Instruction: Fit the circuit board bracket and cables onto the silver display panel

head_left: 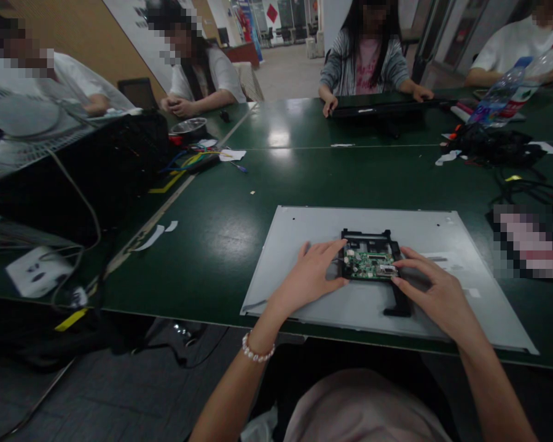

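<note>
A green circuit board [369, 264] sits in a black plastic frame [366, 234], which has a leg reaching down towards the table's near edge. Both lie on a large pale grey flat panel [299, 230]. My left hand [309, 273], with a beaded bracelet at the wrist, grips the frame's left side with fingertips above and thumb below. On the other side, my right hand [431, 282] has its thumb and fingers closed on the right edge, by the board's corner. Part of the frame's right side is hidden behind those fingers.
A green table [221, 258] carries the panel. A dark bulky case [96, 172] stands left, near coloured wires [193, 161]. Black cables [493, 147], plastic bottles [502, 92] and a pixelated object [529, 239] lie right. Several people sit opposite; one holds a dark flat panel [382, 109].
</note>
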The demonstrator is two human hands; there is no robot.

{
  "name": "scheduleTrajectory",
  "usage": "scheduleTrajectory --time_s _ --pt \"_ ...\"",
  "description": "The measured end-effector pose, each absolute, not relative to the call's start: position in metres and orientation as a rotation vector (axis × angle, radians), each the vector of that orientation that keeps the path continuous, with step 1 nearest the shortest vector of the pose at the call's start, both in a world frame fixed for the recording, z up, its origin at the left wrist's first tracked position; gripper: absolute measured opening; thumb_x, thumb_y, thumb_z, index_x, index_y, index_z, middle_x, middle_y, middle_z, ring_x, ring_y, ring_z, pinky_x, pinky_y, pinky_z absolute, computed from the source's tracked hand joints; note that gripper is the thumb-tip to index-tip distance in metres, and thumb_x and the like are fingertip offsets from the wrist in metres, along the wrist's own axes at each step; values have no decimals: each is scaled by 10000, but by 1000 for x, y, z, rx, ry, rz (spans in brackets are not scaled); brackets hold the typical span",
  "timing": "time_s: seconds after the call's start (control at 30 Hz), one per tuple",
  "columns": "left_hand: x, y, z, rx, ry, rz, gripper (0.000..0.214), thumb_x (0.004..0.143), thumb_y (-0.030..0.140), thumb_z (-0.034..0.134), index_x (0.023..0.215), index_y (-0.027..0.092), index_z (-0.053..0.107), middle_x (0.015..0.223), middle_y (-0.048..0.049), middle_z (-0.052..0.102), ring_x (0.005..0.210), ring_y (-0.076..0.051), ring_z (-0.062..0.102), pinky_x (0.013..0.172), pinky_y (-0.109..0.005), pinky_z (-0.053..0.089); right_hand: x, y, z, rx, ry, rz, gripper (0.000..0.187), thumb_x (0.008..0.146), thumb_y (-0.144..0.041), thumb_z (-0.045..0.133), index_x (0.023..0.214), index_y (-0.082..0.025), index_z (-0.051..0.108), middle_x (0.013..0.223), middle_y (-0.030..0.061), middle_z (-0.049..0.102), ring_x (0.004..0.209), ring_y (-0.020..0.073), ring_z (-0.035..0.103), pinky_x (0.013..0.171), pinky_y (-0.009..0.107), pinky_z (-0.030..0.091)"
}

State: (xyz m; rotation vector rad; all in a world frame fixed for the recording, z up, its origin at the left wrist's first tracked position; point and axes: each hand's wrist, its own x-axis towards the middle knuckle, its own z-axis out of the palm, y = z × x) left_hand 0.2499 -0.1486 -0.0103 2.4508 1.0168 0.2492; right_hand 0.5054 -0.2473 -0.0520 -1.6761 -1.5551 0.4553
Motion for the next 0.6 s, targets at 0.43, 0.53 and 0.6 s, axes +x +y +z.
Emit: scheduleTrajectory --time_s 0.43,0.53,0.6 --pt "236 -151 -4 2499 1097 319 668 895 410 607 1499 254 367 1514 -101 439 1384 -271 412 1164 -542 238 503 -248 -53 -1690 -1548 450 291 866 -457 616 1077 -270 689 1406 67 584 1298 282 542 1121 495 381" --pt "202 -135 1 2518 1244 451 503 936 402 547 1404 221 507 1426 -91 540 1317 -240 490 1132 -459 331 501 -248 -52 -1697 -1524 462 297 895 -460 575 1102 -279 686 1400 54 590 1292 274 545 1115 487 388" --pt "164 -114 4 2548 1405 515 373 948 362 523 1256 178 628 1312 -93 626 1221 -227 566 1088 -393 387 499 -247 -51 -1708 -1520 465 302 910 -462 551 1111 -280 686 1403 51 588 1294 273 543 1108 481 396"
